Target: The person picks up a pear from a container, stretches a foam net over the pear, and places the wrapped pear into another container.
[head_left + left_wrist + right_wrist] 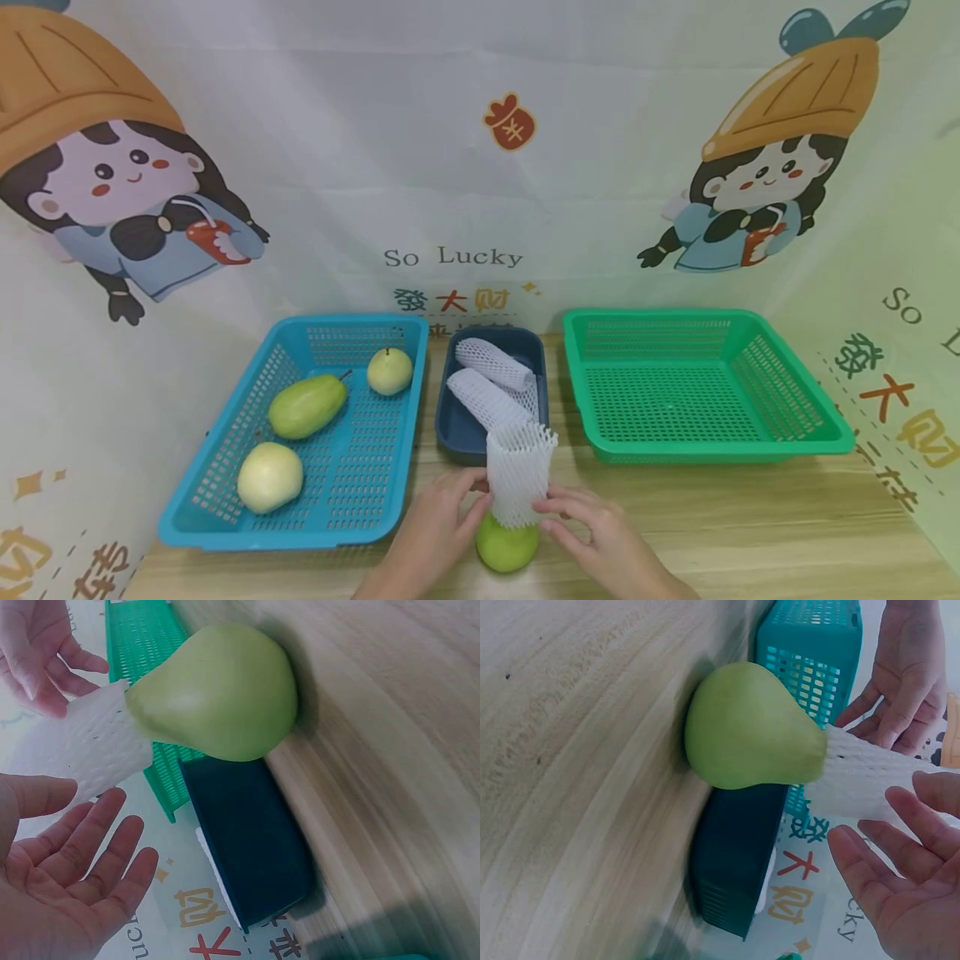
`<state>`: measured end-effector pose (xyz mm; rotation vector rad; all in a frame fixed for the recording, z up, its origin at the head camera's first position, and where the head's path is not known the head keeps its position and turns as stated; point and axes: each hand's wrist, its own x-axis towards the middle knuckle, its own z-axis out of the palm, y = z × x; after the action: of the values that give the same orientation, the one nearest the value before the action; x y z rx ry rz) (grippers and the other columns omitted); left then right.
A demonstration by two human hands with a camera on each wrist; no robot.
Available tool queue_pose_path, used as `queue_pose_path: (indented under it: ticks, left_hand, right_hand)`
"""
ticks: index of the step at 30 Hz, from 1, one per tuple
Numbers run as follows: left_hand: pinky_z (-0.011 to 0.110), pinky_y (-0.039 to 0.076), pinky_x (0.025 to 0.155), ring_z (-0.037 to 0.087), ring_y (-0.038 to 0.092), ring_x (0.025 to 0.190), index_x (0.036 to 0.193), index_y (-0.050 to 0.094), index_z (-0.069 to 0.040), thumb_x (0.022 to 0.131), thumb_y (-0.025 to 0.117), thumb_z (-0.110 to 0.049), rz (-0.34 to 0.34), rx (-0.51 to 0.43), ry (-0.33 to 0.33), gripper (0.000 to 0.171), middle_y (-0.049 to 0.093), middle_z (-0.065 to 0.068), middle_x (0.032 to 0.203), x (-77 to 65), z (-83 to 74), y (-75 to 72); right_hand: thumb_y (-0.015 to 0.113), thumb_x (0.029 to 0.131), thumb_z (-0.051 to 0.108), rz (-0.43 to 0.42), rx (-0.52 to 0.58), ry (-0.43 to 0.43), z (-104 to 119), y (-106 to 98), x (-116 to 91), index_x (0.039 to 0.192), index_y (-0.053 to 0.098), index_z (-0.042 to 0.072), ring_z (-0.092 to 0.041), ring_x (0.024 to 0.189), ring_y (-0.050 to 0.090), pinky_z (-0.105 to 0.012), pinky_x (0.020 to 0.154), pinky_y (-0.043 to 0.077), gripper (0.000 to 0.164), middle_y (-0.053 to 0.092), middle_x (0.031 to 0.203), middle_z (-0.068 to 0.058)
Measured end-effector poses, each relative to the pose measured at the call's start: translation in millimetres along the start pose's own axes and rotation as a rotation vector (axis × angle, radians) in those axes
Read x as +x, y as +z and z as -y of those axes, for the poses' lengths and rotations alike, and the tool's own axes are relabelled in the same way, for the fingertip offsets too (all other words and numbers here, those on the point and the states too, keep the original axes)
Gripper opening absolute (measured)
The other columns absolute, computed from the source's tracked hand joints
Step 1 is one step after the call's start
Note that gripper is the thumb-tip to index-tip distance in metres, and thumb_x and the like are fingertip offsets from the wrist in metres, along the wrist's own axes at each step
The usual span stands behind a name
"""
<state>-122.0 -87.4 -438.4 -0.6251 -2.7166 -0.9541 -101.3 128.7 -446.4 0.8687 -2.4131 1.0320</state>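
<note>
A green pear (507, 546) stands on the wooden table, its narrow top pushed into a white foam net sleeve (517, 475). The wide lower part is bare, as the pear (225, 694) in the left wrist view shows. My left hand (442, 521) pinches the sleeve's left side between thumb and fingers. On the right side, my right hand (600, 529) holds the sleeve with thumb and fingertips. Both hands are above the pear's wide part, the other fingers loosely spread. The sleeve's upper end is open and stands up past the hands.
Behind the sleeve, a dark blue box (442, 425) holds more foam net sleeves (491, 400). At the left, a blue basket (360, 533) contains a long green fruit (307, 407) and two pale round fruits (270, 477). A green basket (705, 454) stands at the right, before a printed cloth.
</note>
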Motion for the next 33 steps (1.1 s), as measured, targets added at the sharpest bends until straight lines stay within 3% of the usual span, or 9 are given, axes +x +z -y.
queue_pose_path:
  ticks: [3,5,8,13,17,20,23,28,33]
  left_hand:
    - [0.033,0.051,0.080,0.015,0.062,0.092,0.103,0.065,-0.011,0.087,0.062,-0.015,-0.003,0.017,0.012,0.017,0.068,-0.001,0.096,-2.0,1.2,1.7]
    - [0.035,0.051,0.081,0.016,0.062,0.093,0.106,0.064,-0.012,0.087,0.062,-0.016,0.010,0.026,0.010,0.019,0.068,-0.001,0.098,-2.6,2.1,2.6]
    - [0.038,0.051,0.083,0.019,0.062,0.097,0.112,0.062,-0.012,0.087,0.062,-0.017,0.052,0.035,-0.001,0.025,0.068,0.001,0.102,-4.2,4.1,3.6]
    - [0.042,0.050,0.084,0.026,0.061,0.101,0.124,0.053,-0.003,0.083,0.067,-0.017,0.154,-0.012,-0.053,0.046,0.064,0.010,0.112,-11.4,11.5,8.6]
    - [0.047,0.048,0.087,0.032,0.057,0.105,0.131,0.044,0.002,0.078,0.073,-0.024,0.289,-0.126,-0.159,0.065,0.057,0.016,0.120,-17.6,17.2,17.9]
    - [0.050,0.046,0.090,0.034,0.055,0.108,0.131,0.043,0.003,0.075,0.075,-0.032,0.342,-0.185,-0.200,0.072,0.054,0.017,0.121,-21.2,21.2,27.4]
    - [0.049,0.045,0.091,0.034,0.054,0.108,0.127,0.045,0.004,0.074,0.076,-0.036,0.336,-0.191,-0.173,0.074,0.054,0.016,0.118,-24.4,25.7,35.8]
    - [0.048,0.045,0.091,0.033,0.053,0.108,0.128,0.044,0.005,0.073,0.077,-0.037,0.308,-0.195,-0.129,0.077,0.054,0.015,0.117,-27.8,31.4,44.3]
    - [0.048,0.044,0.093,0.032,0.052,0.112,0.133,0.042,0.001,0.072,0.077,-0.042,0.319,-0.222,-0.138,0.082,0.054,0.014,0.125,-26.3,33.3,47.6]
  right_hand:
    - [0.068,0.082,0.012,0.007,0.025,0.055,-0.1,3.2,-0.4,0.085,0.068,0.012,-0.021,0.088,0.067,-0.028,0.073,0.055,0.002,0.070,0.102,-0.011]
    - [0.069,0.082,0.016,0.008,0.038,0.126,0.4,5.3,0.2,0.076,0.061,0.013,-0.019,0.083,0.068,-0.028,0.072,0.055,0.011,0.071,0.097,-0.009]
    - [0.072,0.079,0.023,0.023,0.079,0.291,2.9,7.4,3.1,0.077,0.047,0.013,-0.018,0.081,0.066,-0.027,0.070,0.054,0.028,0.067,0.089,-0.007]
    - [0.079,0.071,0.025,0.027,0.219,0.480,0.9,11.2,13.8,0.112,0.042,0.007,-0.024,0.086,0.064,-0.028,0.074,0.054,0.058,0.067,0.097,-0.008]
    - [0.079,0.073,0.024,0.058,0.336,0.570,-6.9,17.3,22.8,0.134,0.037,0.006,-0.023,0.089,0.064,-0.025,0.074,0.054,0.076,0.066,0.107,-0.014]
    - [0.076,0.076,0.023,0.087,0.421,0.624,-11.8,23.9,26.4,0.131,0.042,0.001,-0.019,0.088,0.062,-0.022,0.073,0.053,0.068,0.065,0.105,-0.016]
    - [0.075,0.077,0.021,0.096,0.490,0.656,-13.6,30.3,27.8,0.126,0.045,-0.002,-0.019,0.091,0.060,-0.020,0.073,0.052,0.062,0.061,0.105,-0.015]
    - [0.074,0.077,0.016,0.062,0.632,0.657,-14.8,38.7,31.9,0.129,0.041,-0.004,-0.029,0.105,0.059,-0.030,0.085,0.052,0.064,0.057,0.117,-0.021]
    - [0.074,0.078,0.013,0.077,0.729,0.638,-16.5,42.4,35.0,0.129,0.039,-0.005,-0.028,0.109,0.057,-0.030,0.091,0.049,0.064,0.056,0.120,-0.022]
